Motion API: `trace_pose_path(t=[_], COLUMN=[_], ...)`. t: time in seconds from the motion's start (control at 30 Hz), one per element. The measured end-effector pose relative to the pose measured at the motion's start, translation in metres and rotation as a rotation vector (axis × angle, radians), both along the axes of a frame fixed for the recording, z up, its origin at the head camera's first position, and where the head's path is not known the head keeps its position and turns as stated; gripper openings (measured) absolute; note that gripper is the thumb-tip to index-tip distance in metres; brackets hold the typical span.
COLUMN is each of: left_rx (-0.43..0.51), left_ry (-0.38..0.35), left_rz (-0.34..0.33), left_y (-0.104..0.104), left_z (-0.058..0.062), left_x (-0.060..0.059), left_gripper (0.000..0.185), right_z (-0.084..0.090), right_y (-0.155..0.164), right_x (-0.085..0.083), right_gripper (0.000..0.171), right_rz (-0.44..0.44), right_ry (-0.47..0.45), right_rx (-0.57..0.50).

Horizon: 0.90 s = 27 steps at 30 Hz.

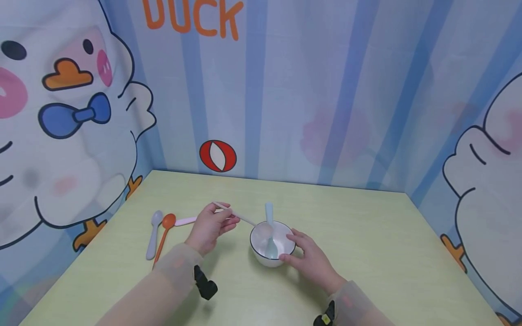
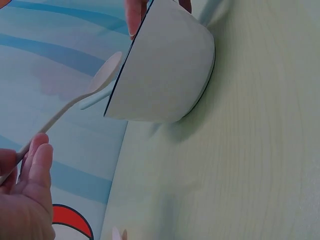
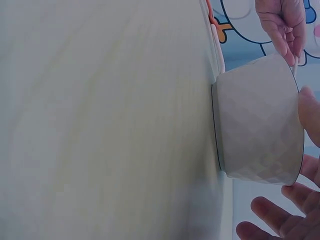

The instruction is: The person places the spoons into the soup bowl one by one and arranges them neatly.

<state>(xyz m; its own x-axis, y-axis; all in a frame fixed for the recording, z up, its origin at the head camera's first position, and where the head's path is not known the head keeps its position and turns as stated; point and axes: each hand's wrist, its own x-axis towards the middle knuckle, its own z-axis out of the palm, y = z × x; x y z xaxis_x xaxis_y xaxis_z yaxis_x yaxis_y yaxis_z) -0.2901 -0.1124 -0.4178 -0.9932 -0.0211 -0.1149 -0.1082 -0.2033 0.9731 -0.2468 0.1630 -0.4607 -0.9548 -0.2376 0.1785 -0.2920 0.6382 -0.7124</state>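
Observation:
A white bowl point(image 1: 272, 246) with a dark rim stands on the pale green table point(image 1: 367, 253). A light blue spoon point(image 1: 269, 235) leans inside it, handle up. My left hand point(image 1: 226, 220) pinches the handle of a cream spoon point(image 1: 241, 218), whose scoop end hovers at the bowl's left rim. In the left wrist view the cream spoon point(image 2: 92, 87) is just outside the bowl point(image 2: 160, 65), in front of the blue handle. My right hand point(image 1: 294, 247) grips the bowl's right side, thumb at the rim. The right wrist view shows the bowl point(image 3: 257, 120) between thumb and fingers point(image 3: 280, 220).
Left of my left hand lie a grey spoon point(image 1: 153, 234), an orange spoon point(image 1: 165, 230) and a pink spoon point(image 1: 185, 221). Cartoon duck curtains close in the table at the back and both sides. Bare tabletop extends to the right of the bowl.

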Motion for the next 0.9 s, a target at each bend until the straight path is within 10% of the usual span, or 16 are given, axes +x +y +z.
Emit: trace_pose_path(t=[0.9], left_rx=[-0.09], left_ry=[-0.068], left_rz=[-0.046], left_y=[0.008], left_z=[-0.004], left_x=[-0.001], left_gripper=[0.027], right_z=[0.001], right_y=[0.0], right_x=[0.01], right_gripper=[0.042], right_rz=[-0.095], right_ry=[-0.043], right_rx=[0.008])
